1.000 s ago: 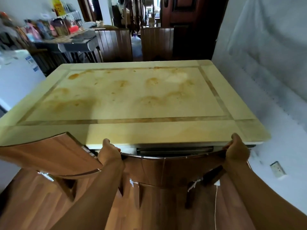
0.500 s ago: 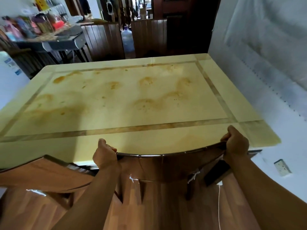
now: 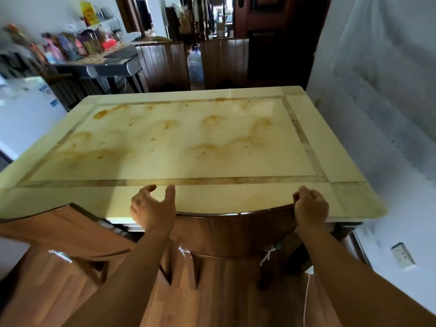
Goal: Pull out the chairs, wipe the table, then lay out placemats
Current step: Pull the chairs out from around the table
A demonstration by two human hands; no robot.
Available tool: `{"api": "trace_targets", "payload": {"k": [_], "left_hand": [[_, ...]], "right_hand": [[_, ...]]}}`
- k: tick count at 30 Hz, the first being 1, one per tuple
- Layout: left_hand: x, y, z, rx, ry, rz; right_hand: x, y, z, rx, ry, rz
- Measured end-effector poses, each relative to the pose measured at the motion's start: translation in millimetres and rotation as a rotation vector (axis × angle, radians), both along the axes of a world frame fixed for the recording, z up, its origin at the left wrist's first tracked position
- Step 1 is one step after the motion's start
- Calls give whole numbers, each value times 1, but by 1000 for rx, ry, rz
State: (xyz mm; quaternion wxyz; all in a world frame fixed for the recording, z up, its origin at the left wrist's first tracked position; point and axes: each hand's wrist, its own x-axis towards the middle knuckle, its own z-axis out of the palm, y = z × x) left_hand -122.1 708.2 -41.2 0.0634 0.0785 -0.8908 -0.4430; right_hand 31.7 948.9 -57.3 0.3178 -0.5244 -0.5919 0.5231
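Note:
A cream stone-topped table (image 3: pixel 184 142) with brown stains fills the middle of the view. Right in front of me stands a dark wooden chair (image 3: pixel 233 230), its curved top rail overlapping the table's near edge. My right hand (image 3: pixel 310 205) grips the right end of that rail with curled fingers. My left hand (image 3: pixel 152 208) hovers above the left end of the rail, fingers and thumb spread, holding nothing. A second brown chair (image 3: pixel 68 230) stands at the lower left, angled away from the table.
Two more wooden chairs (image 3: pixel 165 64) stand beyond the far edge, with a water jug (image 3: pixel 195 64) between them. A cluttered side table (image 3: pixel 94 60) is at the back left, a white appliance (image 3: pixel 26 109) on the left, a white wall (image 3: pixel 377 114) on the right.
My left hand has let go of the chair's top rail and lifted with fingers spread. The chair back now sits higher against the table's near edge. My right hand keeps its grip.

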Motion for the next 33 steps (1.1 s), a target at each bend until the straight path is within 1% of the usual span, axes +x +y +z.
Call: {"api": "trace_targets", "payload": {"k": [1, 3, 4, 6, 8, 10, 11, 12, 13, 16, 19, 22, 28, 33], "left_hand": [[10, 10, 7, -64, 37, -15], [24, 31, 18, -88, 99, -93], [31, 43, 23, -29, 125, -170], [53, 69, 36, 174, 114, -329], [75, 92, 46, 312, 81, -446], [90, 106, 52, 410, 45, -529], [99, 116, 55, 453, 13, -591], [101, 119, 57, 489, -2, -597], [104, 121, 58, 523, -14, -605], [118, 135, 60, 620, -82, -692], [140, 153, 56, 662, -153, -757], [163, 177, 57, 701, -206, -787], [194, 241, 72, 727, -202, -904], [201, 291, 72, 735, -211, -924]], "right_hand": [[3, 0, 4, 7, -23, 22], [8, -2, 10, 45, -47, 69], [9, -2, 10, 129, -68, 74], [14, -5, 15, 305, -76, 78], [18, -10, 25, 367, 16, 103], [20, -17, 38, 314, 144, 126], [27, -16, 44, 303, 193, 94], [25, -18, 50, 281, 243, 112], [25, -18, 57, 248, 285, 122], [47, -12, 70, 168, 357, 62], [77, 1, 71, 191, 354, 10], [100, 15, 71, 229, 284, -26], [127, 61, 85, 271, 282, -134], [133, 112, 85, 238, 336, -125]]}}
